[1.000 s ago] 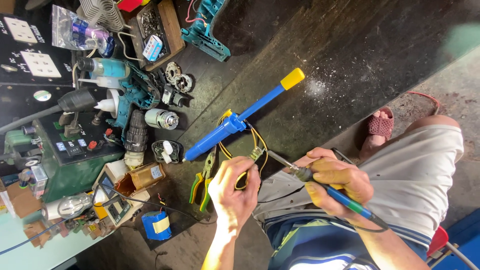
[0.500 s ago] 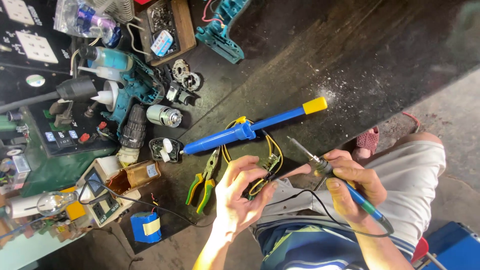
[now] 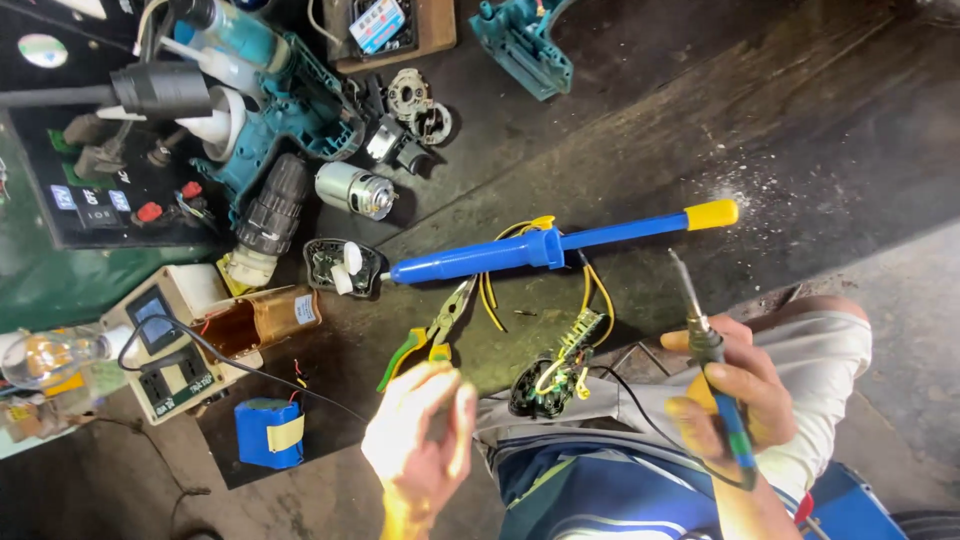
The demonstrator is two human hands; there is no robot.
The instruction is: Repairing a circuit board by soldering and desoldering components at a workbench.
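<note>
My right hand [image 3: 725,395] grips a soldering iron [image 3: 705,340] with a blue and green handle, its tip pointing up toward the yellow end of a blue desoldering pump [image 3: 560,245]. A small black circuit board with yellow and green wires [image 3: 560,365] lies on my lap edge, left of the iron and apart from both hands. My left hand [image 3: 420,440] hovers low and blurred, fingers close together, just below green-and-yellow-handled pliers [image 3: 430,340]. Nothing visible sits in it.
On the dark bench lie a teal drill body [image 3: 290,100], a chuck [image 3: 270,215], a small motor [image 3: 355,190], a teal housing half [image 3: 525,45] and a wooden tray [image 3: 440,35]. A socket box [image 3: 165,350] and a blue battery pack [image 3: 268,432] sit at lower left.
My left hand has let go of the circuit board and drawn back down and left. My right hand has tilted the iron tip upward. The camera has moved closer.
</note>
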